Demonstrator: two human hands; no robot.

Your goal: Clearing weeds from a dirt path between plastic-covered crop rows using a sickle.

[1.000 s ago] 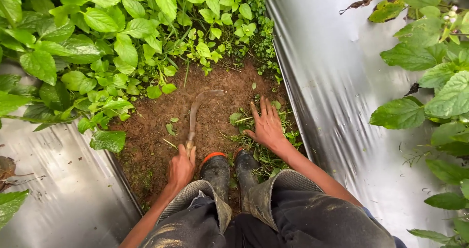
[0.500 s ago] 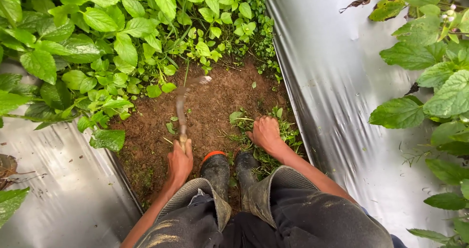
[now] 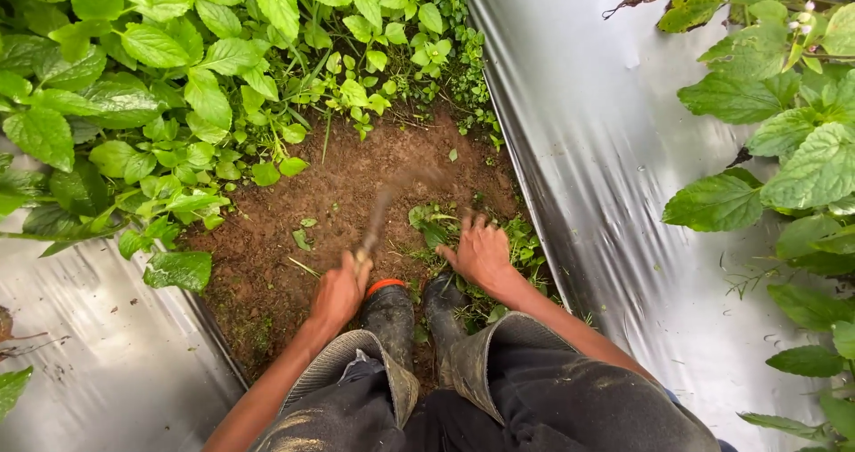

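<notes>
From my remote seat I looked straight down between the knees at a strip of bare brown soil [image 3: 267, 265] that ran between two sheets of silver mulch film [image 3: 614, 185].

The left hand [image 3: 338, 293] sat at about 7 o'clock from the middle of the picture. Its forearm rose from the lower left corner, bare, and the wrist was bent slightly inward. The fingers were curled together into a fist, clamped on the end of a hand hoe [image 3: 378, 216]. The tool's shaft pointed away from the fist toward 1 o'clock, low over the soil. It was smeared with motion blur, so I could not make out the shape of its head.

The right hand [image 3: 481, 254] lay at about 5 o'clock from centre, palm down. Its forearm came in from the lower right. The fingers were spread apart and pointed toward 11 o'clock, pressed into a clump of low weeds [image 3: 436, 225] just beside the hoe's shaft. I could not tell whether they gripped any stems.

Two muddy rubber boots [image 3: 392, 318] stood between the hands at 6 o'clock, toes toward the soil, with the left fist just beside the left boot's top. Broad-leaved green plants [image 3: 178, 78] crowded the strip from 9 to 12 o'clock.
</notes>
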